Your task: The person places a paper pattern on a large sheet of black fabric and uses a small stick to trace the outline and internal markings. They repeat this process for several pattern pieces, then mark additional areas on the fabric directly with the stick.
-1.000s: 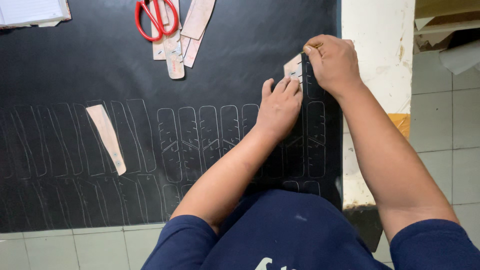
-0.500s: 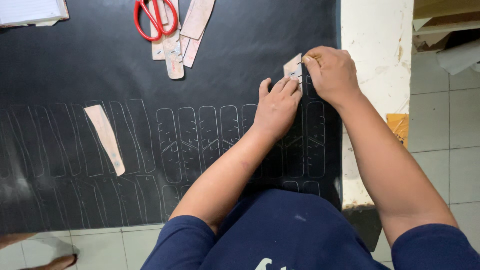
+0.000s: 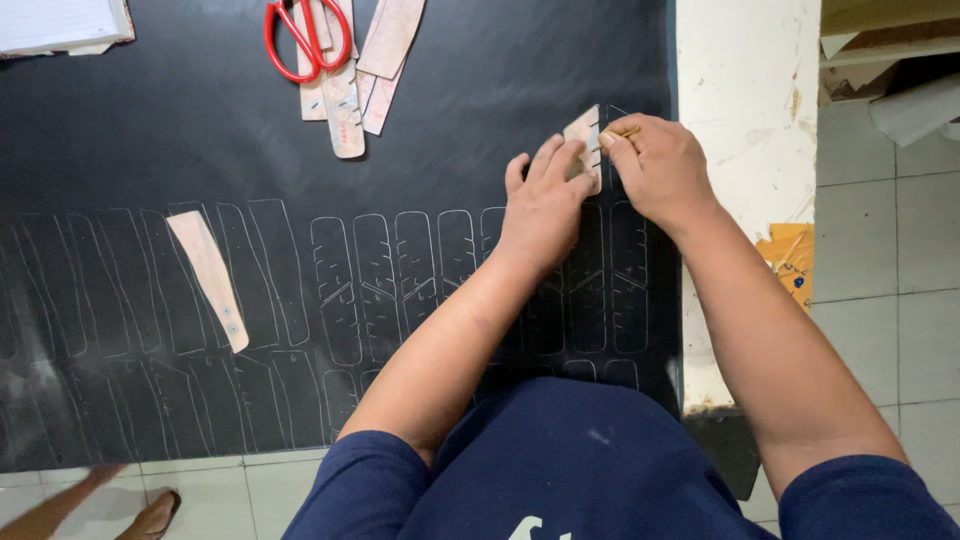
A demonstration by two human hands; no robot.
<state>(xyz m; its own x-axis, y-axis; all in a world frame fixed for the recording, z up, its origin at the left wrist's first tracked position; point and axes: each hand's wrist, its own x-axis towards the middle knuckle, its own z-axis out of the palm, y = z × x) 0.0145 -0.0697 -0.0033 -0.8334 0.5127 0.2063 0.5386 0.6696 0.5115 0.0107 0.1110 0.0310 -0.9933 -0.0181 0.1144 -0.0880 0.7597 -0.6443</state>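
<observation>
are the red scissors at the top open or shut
Shut, as far as shows: the red-handled scissors lie on the tan card strips with their two loops side by side; the blades run off the top edge, unseen.

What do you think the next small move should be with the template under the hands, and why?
Probably run the pencil down the template's right edge: the left hand presses the template flat on the black sheet, and the right hand holds the tip at its top corner.

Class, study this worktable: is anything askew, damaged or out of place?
Little stands out. One cardboard template lies tilted across the upright traced outlines on the black sheet. The white table edge looks chipped and stained. The left hand presses another template flat while the right hand traces.
</observation>
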